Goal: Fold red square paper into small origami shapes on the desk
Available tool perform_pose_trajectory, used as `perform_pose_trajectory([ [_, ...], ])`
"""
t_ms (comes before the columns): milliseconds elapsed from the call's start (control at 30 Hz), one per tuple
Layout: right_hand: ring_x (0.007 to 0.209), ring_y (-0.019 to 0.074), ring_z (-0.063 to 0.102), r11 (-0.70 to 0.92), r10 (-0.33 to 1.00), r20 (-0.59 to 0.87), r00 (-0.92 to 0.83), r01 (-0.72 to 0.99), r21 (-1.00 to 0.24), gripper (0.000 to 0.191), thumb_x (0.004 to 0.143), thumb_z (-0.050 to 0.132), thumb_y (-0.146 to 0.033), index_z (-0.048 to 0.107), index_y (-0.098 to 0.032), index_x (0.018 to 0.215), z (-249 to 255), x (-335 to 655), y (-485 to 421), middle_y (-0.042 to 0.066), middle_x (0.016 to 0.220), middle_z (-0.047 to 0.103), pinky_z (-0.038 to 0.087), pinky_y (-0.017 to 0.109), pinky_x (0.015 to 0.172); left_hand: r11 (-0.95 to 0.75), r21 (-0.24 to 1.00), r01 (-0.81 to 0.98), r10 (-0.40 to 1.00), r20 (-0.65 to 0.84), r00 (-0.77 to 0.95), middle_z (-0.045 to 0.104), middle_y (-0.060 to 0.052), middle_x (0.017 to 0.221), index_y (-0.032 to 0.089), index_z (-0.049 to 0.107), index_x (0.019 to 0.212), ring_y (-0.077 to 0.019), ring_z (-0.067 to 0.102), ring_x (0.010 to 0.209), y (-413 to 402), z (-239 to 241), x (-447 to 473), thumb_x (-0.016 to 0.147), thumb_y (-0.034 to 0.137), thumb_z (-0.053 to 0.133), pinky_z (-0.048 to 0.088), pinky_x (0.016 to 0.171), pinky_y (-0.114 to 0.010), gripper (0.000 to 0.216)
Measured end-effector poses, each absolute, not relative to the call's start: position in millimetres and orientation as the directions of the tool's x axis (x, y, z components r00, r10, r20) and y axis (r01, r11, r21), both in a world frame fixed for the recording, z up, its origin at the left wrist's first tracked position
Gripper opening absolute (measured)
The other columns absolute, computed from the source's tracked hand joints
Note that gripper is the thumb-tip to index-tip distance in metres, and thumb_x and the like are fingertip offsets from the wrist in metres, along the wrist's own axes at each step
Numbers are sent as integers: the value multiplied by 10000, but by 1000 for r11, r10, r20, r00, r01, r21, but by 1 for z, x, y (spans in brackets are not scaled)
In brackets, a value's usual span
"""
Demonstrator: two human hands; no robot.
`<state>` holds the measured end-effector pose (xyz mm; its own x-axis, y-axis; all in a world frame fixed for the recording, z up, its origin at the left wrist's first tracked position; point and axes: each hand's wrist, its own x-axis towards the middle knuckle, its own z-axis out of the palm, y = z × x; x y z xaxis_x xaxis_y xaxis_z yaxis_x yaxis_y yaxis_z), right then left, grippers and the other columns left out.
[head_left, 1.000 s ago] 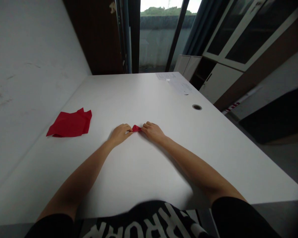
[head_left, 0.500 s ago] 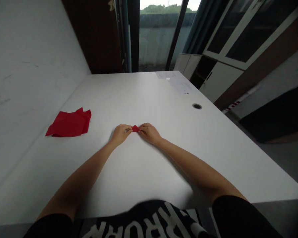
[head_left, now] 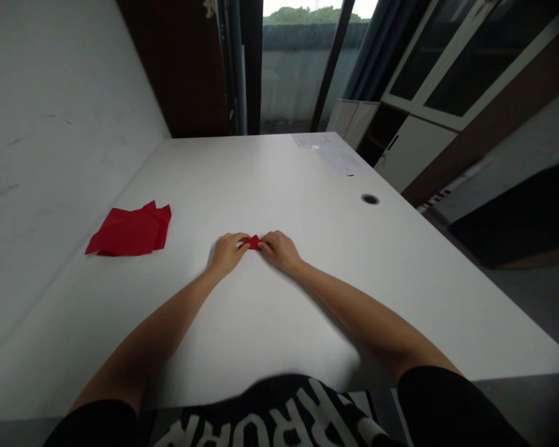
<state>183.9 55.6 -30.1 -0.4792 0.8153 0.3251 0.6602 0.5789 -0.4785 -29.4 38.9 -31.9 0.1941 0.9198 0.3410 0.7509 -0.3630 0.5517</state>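
A small folded piece of red paper (head_left: 254, 243) is at the middle of the white table (head_left: 261, 316), with a pointed tip on its far side. My left hand (head_left: 229, 251) pinches its left end between thumb and fingers. From the other side, my right hand (head_left: 280, 249) has its thumb and fingertips closed on the right end. Both ends of the paper are partly hidden by my fingers. Off to the left lie several overlapping red paper sheets (head_left: 129, 232), apart from both hands.
A wall (head_left: 60, 136) runs along the table's left side. At the far right corner are printed sheets (head_left: 335, 156), with a round cable hole (head_left: 369, 199) nearer. White cabinets (head_left: 414, 149) stand beyond the right edge; a window (head_left: 298, 68) is at the back.
The small folded paper has tilted slightly, its tip now a little further right. My fingers have shifted slightly on it. The red sheets on the left lie as before.
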Motion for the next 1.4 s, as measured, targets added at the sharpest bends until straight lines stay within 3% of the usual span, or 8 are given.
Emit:
perform_pose_trajectory([
  [233, 908, 197, 548, 559, 829, 310, -466, 717, -416, 140, 960, 638, -297, 687, -187, 891, -32, 183, 57, 64, 892, 664, 407, 296, 783, -317, 606, 730, 934, 332, 131, 771, -29, 999, 275, 730, 991, -249, 672, 939, 38, -29, -26, 898, 214, 650, 482, 901, -397, 137],
  [333, 922, 201, 548, 533, 846, 283, -453, 738, -414, 92, 955, 642, -276, 675, -191, 967, -30, 181, 54, 61, 922, 667, 410, 295, 784, -310, 615, 725, 938, 323, 127, 772, -20, 1007, 270, 721, 1012, -241, 675, 957, 39, -31, -26, 889, 184, 648, 481, 913, -390, 167],
  [467, 996, 221, 547, 481, 874, 266, -408, 803, -352, 170, 969, 618, -307, 654, -195, 1092, -24, 178, 47, 80, 1027, 670, 418, 309, 817, -339, 532, 776, 928, 326, 182, 757, -21, 1069, 266, 714, 1049, -233, 650, 1006, 37, -30, -24, 902, 181, 627, 468, 947, -385, 191],
  [633, 1027, 240, 537, 454, 887, 226, -403, 850, -268, 183, 993, 573, -336, 679, -194, 1036, -20, 175, 43, 103, 1042, 656, 421, 329, 854, -312, 382, 870, 932, 302, 201, 710, -69, 1070, 250, 725, 1084, -254, 601, 1033, 30, -25, -20, 944, 309, 610, 446, 945, -400, 190],
  [767, 995, 227, 544, 464, 883, 245, -400, 823, -327, 155, 977, 602, -312, 692, -191, 1015, -22, 175, 43, 92, 1023, 660, 418, 320, 847, -291, 340, 894, 939, 281, 199, 673, -87, 1085, 257, 720, 1088, -271, 579, 1050, 26, -23, -17, 936, 331, 629, 434, 926, -410, 191],
  [1167, 852, 174, 607, 416, 908, 215, -358, 723, -551, 64, 914, 655, -220, 706, -195, 884, -30, 171, 48, 43, 913, 718, 382, 286, 782, -286, 439, 851, 942, 294, 165, 672, -57, 966, 234, 645, 909, -248, 579, 943, 27, -29, -18, 901, 224, 655, 417, 858, -382, 17],
  [1300, 829, 172, 611, 417, 908, 220, -356, 720, -555, 87, 932, 629, -231, 700, -195, 968, -24, 170, 43, 36, 896, 725, 392, 285, 778, -291, 439, 850, 937, 310, 160, 674, -56, 961, 233, 606, 919, -241, 587, 918, 24, -27, -16, 934, 210, 596, 419, 834, -374, 29],
  [1400, 904, 207, 599, 405, 914, 227, -335, 780, -477, 186, 924, 660, -327, 703, -186, 1038, -20, 170, 39, 71, 949, 715, 389, 306, 805, -285, 475, 832, 939, 311, 144, 671, -42, 944, 237, 576, 933, -225, 596, 889, 25, -28, -15, 949, 204, 566, 428, 809, -358, 39],
])
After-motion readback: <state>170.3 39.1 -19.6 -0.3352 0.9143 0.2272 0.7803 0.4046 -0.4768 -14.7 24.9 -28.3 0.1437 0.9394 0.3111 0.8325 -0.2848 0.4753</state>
